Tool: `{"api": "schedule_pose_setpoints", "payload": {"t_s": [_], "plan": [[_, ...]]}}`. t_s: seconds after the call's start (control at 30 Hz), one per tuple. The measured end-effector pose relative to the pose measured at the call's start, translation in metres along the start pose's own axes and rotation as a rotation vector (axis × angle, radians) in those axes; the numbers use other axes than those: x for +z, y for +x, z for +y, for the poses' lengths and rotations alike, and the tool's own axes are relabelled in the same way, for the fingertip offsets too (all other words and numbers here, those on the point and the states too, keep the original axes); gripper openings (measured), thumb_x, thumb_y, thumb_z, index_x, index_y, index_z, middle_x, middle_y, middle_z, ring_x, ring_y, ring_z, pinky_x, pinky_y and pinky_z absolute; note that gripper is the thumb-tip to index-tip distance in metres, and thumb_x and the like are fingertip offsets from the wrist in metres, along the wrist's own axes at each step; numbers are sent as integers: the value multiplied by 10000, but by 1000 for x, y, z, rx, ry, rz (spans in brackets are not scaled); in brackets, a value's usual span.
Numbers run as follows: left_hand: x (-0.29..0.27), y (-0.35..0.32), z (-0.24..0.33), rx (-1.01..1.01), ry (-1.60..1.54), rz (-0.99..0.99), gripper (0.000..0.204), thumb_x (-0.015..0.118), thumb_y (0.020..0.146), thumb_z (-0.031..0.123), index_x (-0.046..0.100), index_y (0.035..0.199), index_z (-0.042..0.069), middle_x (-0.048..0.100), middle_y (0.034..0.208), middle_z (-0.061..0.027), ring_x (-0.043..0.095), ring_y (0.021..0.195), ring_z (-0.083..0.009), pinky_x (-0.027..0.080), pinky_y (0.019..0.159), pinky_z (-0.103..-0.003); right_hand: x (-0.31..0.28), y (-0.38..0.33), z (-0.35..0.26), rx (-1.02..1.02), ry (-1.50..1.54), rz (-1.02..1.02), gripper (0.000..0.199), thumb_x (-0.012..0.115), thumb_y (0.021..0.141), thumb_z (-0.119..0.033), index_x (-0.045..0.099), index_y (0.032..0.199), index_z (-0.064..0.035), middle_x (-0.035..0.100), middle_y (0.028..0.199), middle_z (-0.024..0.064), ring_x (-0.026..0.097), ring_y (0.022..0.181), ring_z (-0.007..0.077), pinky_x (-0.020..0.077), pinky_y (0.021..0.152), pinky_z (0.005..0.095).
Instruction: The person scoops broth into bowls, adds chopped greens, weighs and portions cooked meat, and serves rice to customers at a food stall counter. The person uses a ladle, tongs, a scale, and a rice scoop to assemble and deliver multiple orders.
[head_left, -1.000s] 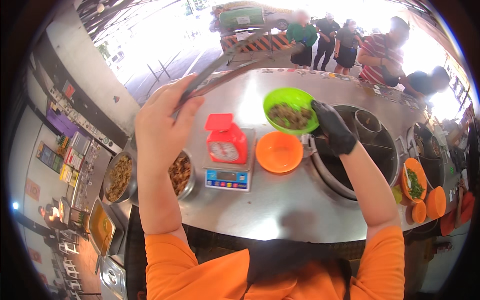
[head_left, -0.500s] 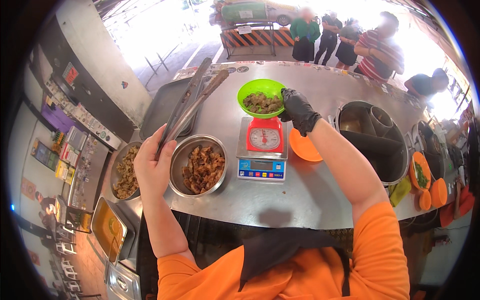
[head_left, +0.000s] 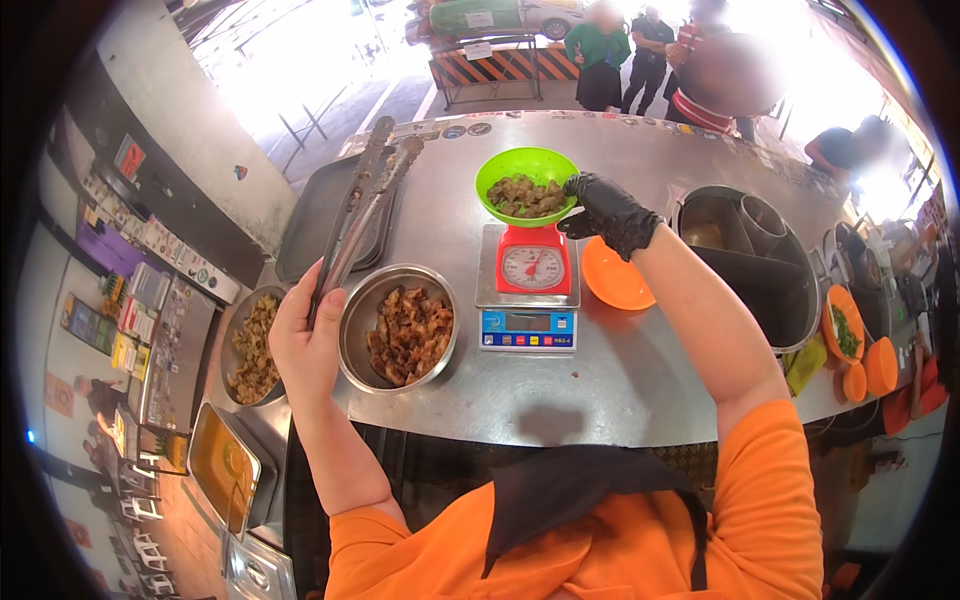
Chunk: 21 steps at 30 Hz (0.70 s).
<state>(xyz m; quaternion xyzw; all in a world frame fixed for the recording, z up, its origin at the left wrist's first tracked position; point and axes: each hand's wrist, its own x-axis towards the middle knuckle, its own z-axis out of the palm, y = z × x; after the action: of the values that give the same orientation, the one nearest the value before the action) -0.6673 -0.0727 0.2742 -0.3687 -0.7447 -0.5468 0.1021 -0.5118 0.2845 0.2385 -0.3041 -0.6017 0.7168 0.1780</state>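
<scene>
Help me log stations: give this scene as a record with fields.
Left hand: grips long metal tongs
Right hand: black-gloved, at rim of round lime-green bowl
Bowl contents: brown meat-like pieces
Beneath bowl: red dial scale on blue-fronted digital scale
Right of scales: round orange bowl
Left of scales: round steel bowl

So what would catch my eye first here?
Probably the bright green bowl of brown food at the top of the red scale, mid-picture, with the black-gloved right hand at its rim. To the left, the bare left hand holds long metal tongs beside a steel bowl.
</scene>
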Motion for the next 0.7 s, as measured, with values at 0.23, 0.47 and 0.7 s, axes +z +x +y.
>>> {"api": "schedule_pose_setpoints", "payload": {"t_s": [0.23, 0.47, 0.7], "plan": [[-13, -10, -4, -122, -152, 89, 370, 622, 906, 63, 584, 1261, -34, 670, 1064, -102, 615, 899, -120, 488, 802, -231, -76, -45, 10, -6, 280, -97, 312, 484, 943, -208, 502, 1155, 19, 624, 929, 158, 670, 620, 243, 600, 523, 344], [-21, -17, -9, -151, -124, 118, 403, 630, 921, 116, 561, 1284, -44, 665, 1089, -114, 626, 914, -130, 496, 812, -247, -131, -60, 85, 72, -139, 224, 504, 605, 903, -205, 409, 1331, -25, 629, 1015, 151, 666, 730, 232, 561, 576, 347], [5, -19, -9, -181, -139, 95, 404, 624, 928, 119, 551, 1285, -54, 660, 1099, -112, 640, 1014, -165, 497, 843, -259, -122, -51, 146, -431, -1472, 219, 718, 595, 900, -282, 253, 1473, -17, 543, 1212, 281, 557, 1130, 376, 472, 933, 433]]}}
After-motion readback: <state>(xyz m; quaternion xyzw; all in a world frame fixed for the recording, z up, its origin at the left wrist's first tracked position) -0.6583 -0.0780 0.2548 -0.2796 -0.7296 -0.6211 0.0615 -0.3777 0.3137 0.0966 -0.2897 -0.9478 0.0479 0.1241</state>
